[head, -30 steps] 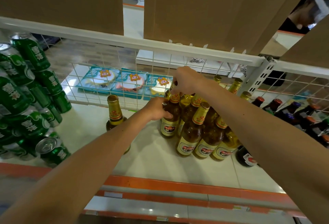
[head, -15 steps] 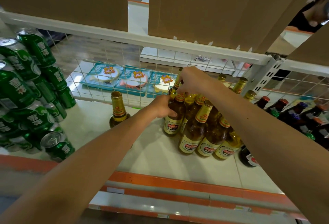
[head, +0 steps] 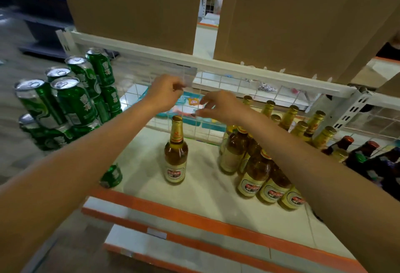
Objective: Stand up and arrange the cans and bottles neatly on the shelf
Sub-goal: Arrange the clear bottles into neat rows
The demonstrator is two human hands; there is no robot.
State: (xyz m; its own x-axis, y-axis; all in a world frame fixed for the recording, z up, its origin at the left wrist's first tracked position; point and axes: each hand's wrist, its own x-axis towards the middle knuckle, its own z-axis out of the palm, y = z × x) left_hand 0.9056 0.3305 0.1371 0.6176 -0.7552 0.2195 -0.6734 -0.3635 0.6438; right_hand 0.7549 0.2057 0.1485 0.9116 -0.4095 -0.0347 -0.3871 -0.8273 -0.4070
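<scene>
Reaching over the shelf (head: 205, 194) in the head view, I hover both hands above a lone amber bottle (head: 175, 151). It stands upright, long axis vertical, its gold cap just below my fingers. My right hand (head: 218, 105) is nearer, fingers loosely curled and holding nothing. My left hand (head: 165, 92) is curled, but blur hides whether it pinches anything. On the shelf, the bottle cluster (head: 257, 171) stands to the right, stacked green cans (head: 73, 103) to the left, dark bottles (head: 363, 160) at far right.
</scene>
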